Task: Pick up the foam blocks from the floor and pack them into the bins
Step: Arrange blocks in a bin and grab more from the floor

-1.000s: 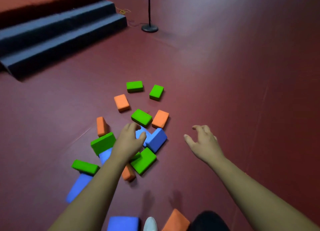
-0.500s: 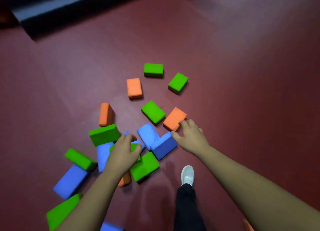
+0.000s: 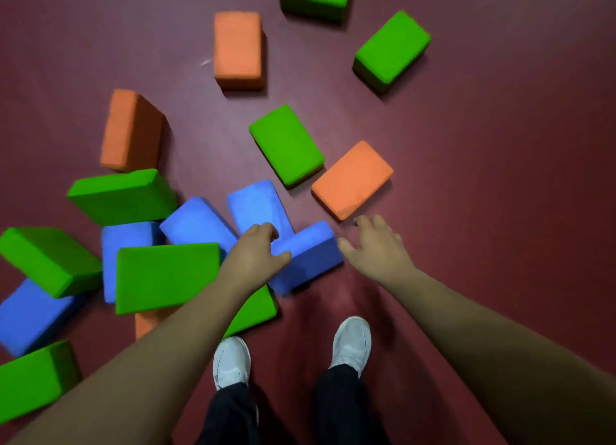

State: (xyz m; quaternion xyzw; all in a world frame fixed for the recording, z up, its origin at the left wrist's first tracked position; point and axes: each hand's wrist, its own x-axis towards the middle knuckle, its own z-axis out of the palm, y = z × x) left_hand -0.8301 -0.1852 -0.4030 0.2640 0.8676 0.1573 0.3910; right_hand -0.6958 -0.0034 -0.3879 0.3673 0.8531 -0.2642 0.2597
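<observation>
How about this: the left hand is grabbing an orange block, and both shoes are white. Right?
Not quite. The head view shows the left hand gripping a blue block, not an orange one. Both shoes are white.

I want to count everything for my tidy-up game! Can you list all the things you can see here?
green blocks: eight, green, scattered from the top edge down to the bottom left; one is partly under the left forearm
blue blocks: five, blue, bunched in the middle and on the left
orange blocks: four, orange, three further out, one mostly hidden under a near green block
floor: one, dark red, under everything
shoes: two, white, bottom middle
trousers: dark, above the shoes
left hand: one, fingers curled on the nearest blue block
right hand: one, fingers spread, holding nothing, just right of that block
</observation>
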